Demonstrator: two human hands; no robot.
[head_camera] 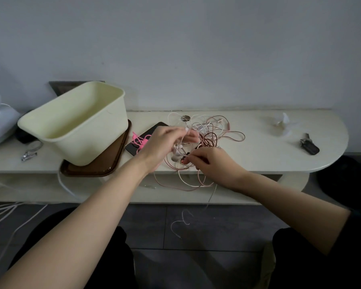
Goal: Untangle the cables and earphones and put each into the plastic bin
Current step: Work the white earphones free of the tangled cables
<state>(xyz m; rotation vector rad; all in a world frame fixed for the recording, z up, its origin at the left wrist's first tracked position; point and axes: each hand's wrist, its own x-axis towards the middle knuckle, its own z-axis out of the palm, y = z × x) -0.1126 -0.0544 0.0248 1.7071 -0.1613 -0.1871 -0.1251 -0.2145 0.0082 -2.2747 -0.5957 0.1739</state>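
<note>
While tangle lay on table just right of plastic bin, left hand pinched white earphone cord raised above heap; right hand fingers curled round reddish plug. No cable seen inside bin. Risks judged: hard pull on white cord would tighten knots; loops hanging off table front could drag heap down; snagged strand could shift phone

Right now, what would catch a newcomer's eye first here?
The tangle of pink, white and dark cables lies mid-table, with the left hand and right hand pinching at its near side. To its left, the pale yellow bin stands on a brown tray and looks empty.
</note>
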